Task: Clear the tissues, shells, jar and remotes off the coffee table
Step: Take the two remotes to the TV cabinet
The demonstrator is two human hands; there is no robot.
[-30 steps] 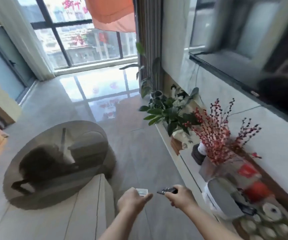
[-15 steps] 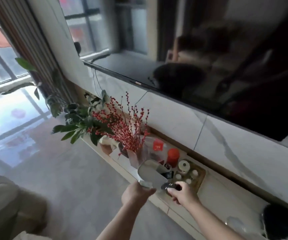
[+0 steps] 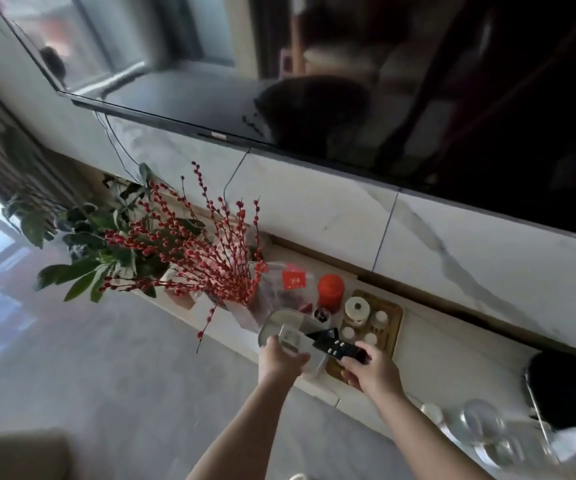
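Note:
My left hand (image 3: 279, 358) grips a white remote (image 3: 290, 337) and holds it over a round grey tray (image 3: 272, 323) on the low TV console (image 3: 435, 355). To its right, my right hand (image 3: 371, 370) holds a black remote (image 3: 337, 347) by its near end, with the far end pointing left over the same tray. A second dark remote (image 3: 324, 332) lies just behind it in the tray. The coffee table is out of view.
A vase of red berry branches (image 3: 189, 251) and green plants (image 3: 82, 244) stand left of the tray. Behind it are a red jar (image 3: 330, 289) and a wooden tea tray (image 3: 387, 320) with small cups. A large TV (image 3: 418, 98) hangs above. Glassware (image 3: 484, 424) sits at right.
The view has swung from the floor and round coffee table to the TV console. Both hands, each holding its remote, have reached forward over the grey tray.

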